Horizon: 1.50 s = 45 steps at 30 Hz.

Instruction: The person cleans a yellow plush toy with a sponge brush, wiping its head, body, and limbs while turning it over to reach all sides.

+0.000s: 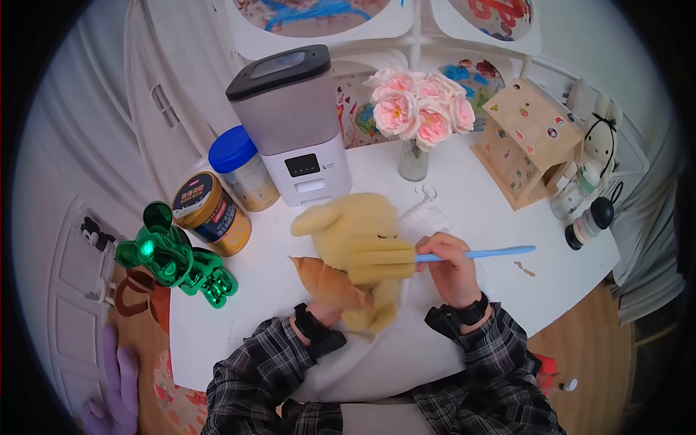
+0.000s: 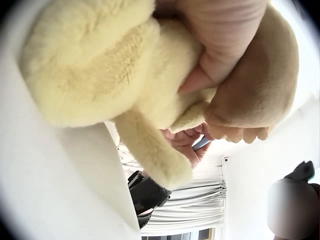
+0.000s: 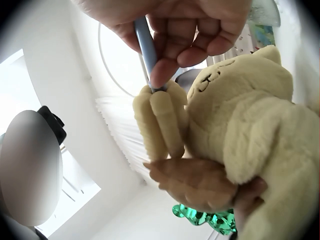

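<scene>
A pale yellow plush animal (image 1: 359, 217) with a stitched sleepy face is held over the front of the white table. My left hand (image 1: 324, 313) grips its body beside a brown croissant-shaped plush part (image 1: 322, 279); in the left wrist view, the thumb of the left hand (image 2: 220, 45) presses into the fur. My right hand (image 1: 451, 268) pinches a long blue stick (image 1: 500, 252), whose pale yellow lobed head (image 1: 388, 261) lies against the plush. From the right wrist, this lobed head (image 3: 162, 117) shows beside the face, close above the brown part.
White cloth (image 1: 428, 312) lies under the plush. Behind stand a pet feeder (image 1: 290, 130), a blue-lidded jar (image 1: 246, 174) and a black-and-gold tub (image 1: 214, 214). A shiny green bear figure (image 1: 174, 257) is left; a rose vase (image 1: 415, 159), wooden house (image 1: 518, 152) and bottle (image 1: 591, 221) stand at the right.
</scene>
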{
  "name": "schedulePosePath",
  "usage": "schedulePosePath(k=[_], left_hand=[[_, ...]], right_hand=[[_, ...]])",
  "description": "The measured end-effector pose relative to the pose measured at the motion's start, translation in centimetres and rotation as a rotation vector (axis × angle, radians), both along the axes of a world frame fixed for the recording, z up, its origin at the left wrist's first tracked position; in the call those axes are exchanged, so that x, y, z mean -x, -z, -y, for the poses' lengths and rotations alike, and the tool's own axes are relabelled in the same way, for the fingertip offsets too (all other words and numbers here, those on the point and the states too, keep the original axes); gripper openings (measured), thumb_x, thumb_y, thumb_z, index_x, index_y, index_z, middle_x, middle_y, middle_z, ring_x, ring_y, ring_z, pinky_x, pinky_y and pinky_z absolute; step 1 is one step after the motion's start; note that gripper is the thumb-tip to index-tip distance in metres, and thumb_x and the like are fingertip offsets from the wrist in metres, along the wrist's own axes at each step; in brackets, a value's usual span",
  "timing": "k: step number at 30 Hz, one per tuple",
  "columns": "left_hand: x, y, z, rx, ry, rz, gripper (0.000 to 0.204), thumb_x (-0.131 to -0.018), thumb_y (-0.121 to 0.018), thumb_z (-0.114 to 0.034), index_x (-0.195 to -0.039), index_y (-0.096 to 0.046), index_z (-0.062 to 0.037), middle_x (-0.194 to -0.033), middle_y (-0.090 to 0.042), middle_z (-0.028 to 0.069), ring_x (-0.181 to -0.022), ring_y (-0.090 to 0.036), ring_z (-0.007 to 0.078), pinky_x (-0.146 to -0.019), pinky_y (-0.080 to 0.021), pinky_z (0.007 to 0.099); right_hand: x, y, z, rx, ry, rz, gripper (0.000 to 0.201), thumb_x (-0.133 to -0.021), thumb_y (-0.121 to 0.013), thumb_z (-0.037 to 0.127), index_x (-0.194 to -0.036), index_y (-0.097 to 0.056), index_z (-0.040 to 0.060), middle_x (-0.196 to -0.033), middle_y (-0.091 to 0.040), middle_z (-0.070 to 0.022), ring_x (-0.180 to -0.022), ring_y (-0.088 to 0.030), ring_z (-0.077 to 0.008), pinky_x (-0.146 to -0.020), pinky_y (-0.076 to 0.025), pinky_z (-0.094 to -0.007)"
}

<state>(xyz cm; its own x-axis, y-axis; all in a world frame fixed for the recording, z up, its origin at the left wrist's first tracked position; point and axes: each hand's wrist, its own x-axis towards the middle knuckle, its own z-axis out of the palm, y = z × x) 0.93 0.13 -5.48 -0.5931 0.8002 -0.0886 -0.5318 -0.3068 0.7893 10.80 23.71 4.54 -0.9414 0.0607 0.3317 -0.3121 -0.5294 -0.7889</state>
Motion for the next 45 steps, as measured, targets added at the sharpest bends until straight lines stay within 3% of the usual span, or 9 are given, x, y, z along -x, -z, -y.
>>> schedulePosePath(k=[3, 13, 16, 20, 27, 30, 40, 43, 45], left_hand=[[-0.1, 0.1, -0.2, -0.005, -0.002, 0.002, 0.056, -0.089, -0.063, -0.023, -0.137, -0.039, -0.0069, -0.134, -0.048, 0.0068, -0.119, -0.050, 0.0212, -0.101, -0.041, 0.0372], [-0.2, -1.1, -0.8, 0.001, 0.020, 0.009, 0.055, -0.088, -0.064, -0.021, -0.136, -0.040, -0.0072, -0.133, -0.049, 0.0065, -0.118, -0.050, 0.0210, -0.101, -0.041, 0.0368], [-0.2, -1.0, -1.0, 0.003, 0.022, 0.011, 0.055, -0.088, -0.064, -0.021, -0.136, -0.040, -0.0072, -0.132, -0.049, 0.0064, -0.118, -0.050, 0.0209, -0.101, -0.041, 0.0368], [-0.1, -0.7, -1.2, -0.009, 0.017, 0.019, 0.055, -0.088, -0.064, -0.020, -0.136, -0.040, -0.0073, -0.132, -0.049, 0.0063, -0.117, -0.050, 0.0208, -0.100, -0.041, 0.0366], [0.1, -1.7, -1.5, -0.043, 0.042, -0.018, 0.054, -0.088, -0.064, -0.019, -0.135, -0.041, -0.0075, -0.131, -0.050, 0.0062, -0.117, -0.051, 0.0207, -0.100, -0.042, 0.0364], [0.0, -2.0, -1.5, -0.054, 0.049, -0.032, 0.054, -0.088, -0.064, -0.018, -0.135, -0.041, -0.0075, -0.131, -0.050, 0.0061, -0.116, -0.051, 0.0206, -0.100, -0.042, 0.0363], [-0.4, -2.3, -0.9, -0.033, 0.040, -0.036, 0.054, -0.087, -0.065, -0.017, -0.135, -0.042, -0.0078, -0.129, -0.051, 0.0058, -0.116, -0.051, 0.0204, -0.100, -0.042, 0.0360], [-0.4, -2.2, -1.0, -0.026, 0.042, -0.036, 0.053, -0.087, -0.065, -0.017, -0.134, -0.042, -0.0078, -0.129, -0.051, 0.0058, -0.115, -0.052, 0.0204, -0.100, -0.042, 0.0359], [-0.3, -2.2, -0.9, -0.022, 0.045, -0.036, 0.053, -0.087, -0.065, -0.016, -0.134, -0.042, -0.0079, -0.129, -0.052, 0.0057, -0.115, -0.052, 0.0203, -0.100, -0.042, 0.0358]], right_hand=[[0.2, -0.5, 0.1, 0.255, 0.159, 0.002, 0.024, -0.093, -0.049, 0.017, -0.099, -0.058, -0.0048, -0.090, -0.063, -0.0128, -0.085, -0.059, -0.0204, -0.083, -0.044, -0.0326], [-0.4, -0.6, -1.9, -0.076, -0.026, -0.056, 0.025, -0.093, -0.048, 0.020, -0.096, -0.058, -0.0029, -0.089, -0.062, -0.0126, -0.087, -0.057, -0.0196, -0.080, -0.043, -0.0310], [-0.3, -1.0, -1.3, 0.268, 0.119, -0.052, 0.026, -0.094, -0.046, 0.021, -0.097, -0.058, -0.0026, -0.089, -0.062, -0.0123, -0.085, -0.057, -0.0195, -0.079, -0.043, -0.0308], [0.4, -0.4, 0.5, 0.141, 0.144, 0.108, 0.025, -0.094, -0.048, 0.020, -0.101, -0.057, -0.0019, -0.089, -0.062, -0.0113, -0.087, -0.058, -0.0202, -0.081, -0.044, -0.0310], [0.2, 1.3, -1.1, 0.119, 0.066, 0.087, 0.019, -0.082, -0.054, 0.016, -0.076, -0.059, -0.0015, -0.077, -0.060, -0.0111, -0.076, -0.055, -0.0177, -0.067, -0.044, -0.0286], [0.5, -1.5, 1.2, 0.373, 0.318, 0.114, 0.016, -0.085, -0.050, 0.015, -0.082, -0.055, 0.0000, -0.079, -0.058, -0.0094, -0.077, -0.055, -0.0183, -0.074, -0.042, -0.0279], [0.4, 1.7, -1.6, 0.130, -0.076, 0.002, 0.017, -0.088, -0.048, 0.017, -0.086, -0.054, 0.0002, -0.081, -0.059, -0.0103, -0.079, -0.055, -0.0194, -0.076, -0.042, -0.0291], [0.1, -1.6, 0.5, 0.375, 0.211, 0.053, 0.015, -0.091, -0.049, 0.018, -0.089, -0.051, 0.0028, -0.090, -0.060, -0.0079, -0.084, -0.055, -0.0162, -0.081, -0.043, -0.0281], [0.2, -0.8, 0.3, 0.189, 0.160, 0.082, 0.020, -0.094, -0.047, 0.019, -0.093, -0.053, 0.0007, -0.084, -0.059, -0.0090, -0.083, -0.056, -0.0172, -0.082, -0.043, -0.0301]])
